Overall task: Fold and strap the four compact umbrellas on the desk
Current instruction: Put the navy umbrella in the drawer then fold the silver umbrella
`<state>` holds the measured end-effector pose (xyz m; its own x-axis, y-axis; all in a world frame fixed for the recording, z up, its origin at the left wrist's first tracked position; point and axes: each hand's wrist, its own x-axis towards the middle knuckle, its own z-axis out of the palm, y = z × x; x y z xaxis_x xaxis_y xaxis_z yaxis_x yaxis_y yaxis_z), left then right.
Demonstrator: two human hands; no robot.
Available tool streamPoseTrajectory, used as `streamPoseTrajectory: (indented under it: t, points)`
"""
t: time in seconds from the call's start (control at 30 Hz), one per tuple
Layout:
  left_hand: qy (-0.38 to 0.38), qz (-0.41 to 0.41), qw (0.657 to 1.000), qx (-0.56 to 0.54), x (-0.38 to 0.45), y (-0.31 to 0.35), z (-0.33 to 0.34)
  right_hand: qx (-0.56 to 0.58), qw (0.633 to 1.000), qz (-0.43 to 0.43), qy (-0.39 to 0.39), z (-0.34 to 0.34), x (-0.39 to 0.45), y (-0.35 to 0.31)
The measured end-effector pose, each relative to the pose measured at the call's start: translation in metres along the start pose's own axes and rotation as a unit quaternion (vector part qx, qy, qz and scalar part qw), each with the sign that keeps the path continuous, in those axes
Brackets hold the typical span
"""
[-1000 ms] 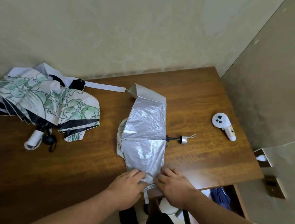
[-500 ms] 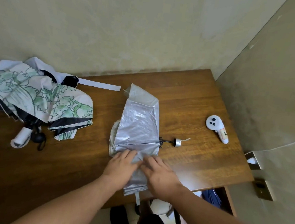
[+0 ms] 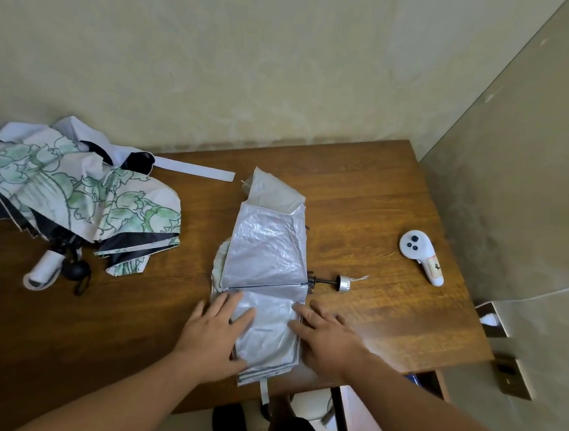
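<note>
A silver compact umbrella [image 3: 266, 251] lies flattened on the middle of the wooden desk [image 3: 380, 203], its shaft and silver cap [image 3: 341, 283] sticking out to the right. Its strap [image 3: 265, 390] hangs over the desk's near edge. My left hand [image 3: 216, 329] presses flat on the near left part of the canopy. My right hand [image 3: 325, 337] presses flat on its near right edge. A floral green-and-white umbrella [image 3: 71, 193] with a black lining lies crumpled at the left, its white handle [image 3: 43, 268] pointing toward me and its white strap [image 3: 194, 169] stretched right.
A white handheld controller [image 3: 422, 255] lies near the desk's right edge. Walls close the back and the right side. An open drawer [image 3: 426, 382] with something blue inside shows under the desk's near right corner.
Both hands slid away from me along the silver canopy, from its near tip up toward the rib, and spread apart with fingers flat. The view shifted slightly.
</note>
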<state>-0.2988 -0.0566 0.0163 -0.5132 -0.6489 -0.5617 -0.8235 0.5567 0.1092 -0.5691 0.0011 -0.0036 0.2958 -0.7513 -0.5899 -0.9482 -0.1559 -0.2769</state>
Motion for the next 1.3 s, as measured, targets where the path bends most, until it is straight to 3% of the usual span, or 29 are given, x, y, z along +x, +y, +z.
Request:
streamPoseTrajectory:
  t: [0.03,0.1,0.2,0.23,0.3,0.33,0.4,0.47,0.63,0.77,0.87,0.97,1.07,1.13,1.3]
  points:
    - [0.024,0.007,1.0,-0.008,0.004,0.0,-0.011,0.026,1.0,0.0,-0.005,-0.01,0.006,0.001]
    - [0.14,0.005,0.989,-0.054,0.018,-0.002,-0.038,0.049,0.999,-0.004,-0.02,-0.025,0.018,0.004]
    - [0.279,-0.061,0.944,-0.167,0.049,-0.005,-0.092,0.02,0.999,-0.014,-0.045,-0.039,0.03,0.007]
    - [0.277,-0.096,0.932,-0.215,0.062,-0.006,-0.111,0.009,0.999,-0.017,-0.048,-0.04,0.032,0.007]
    - [0.202,-0.154,0.901,-0.353,0.085,-0.007,-0.147,-0.009,0.998,-0.024,-0.053,-0.042,0.032,0.005]
    - [0.158,-0.159,0.861,-0.457,0.096,-0.009,-0.16,-0.016,0.998,-0.026,-0.056,-0.041,0.03,0.005]
    - [0.105,-0.145,0.749,-0.638,0.107,-0.013,-0.173,-0.017,0.997,-0.031,-0.064,-0.036,0.029,0.006]
    - [0.124,-0.143,0.705,-0.683,0.109,-0.014,-0.177,-0.008,0.998,-0.036,-0.059,-0.03,0.026,0.01]
    - [0.205,-0.134,0.733,-0.634,0.103,-0.017,-0.167,0.03,0.996,-0.03,-0.075,-0.033,0.017,0.009]
    - [0.262,-0.086,0.849,-0.451,0.081,-0.018,-0.167,0.041,0.997,-0.034,-0.049,-0.035,0.01,0.003]
    - [0.31,-0.018,0.891,-0.332,0.056,-0.018,-0.172,0.106,0.994,-0.025,0.014,-0.037,0.003,0.0]
    - [0.336,0.024,0.892,-0.302,0.03,-0.018,-0.169,0.165,0.965,0.015,0.201,-0.049,-0.004,-0.001]
    - [0.337,0.037,0.884,-0.322,0.004,-0.015,-0.159,0.255,0.879,0.065,0.397,-0.08,-0.012,-0.005]
    - [0.337,0.042,0.878,-0.337,-0.009,-0.01,-0.152,0.287,0.866,0.07,0.404,-0.104,-0.015,-0.009]
    - [0.349,0.05,0.868,-0.349,-0.03,0.008,-0.141,0.333,0.897,0.054,0.285,-0.135,-0.015,-0.029]
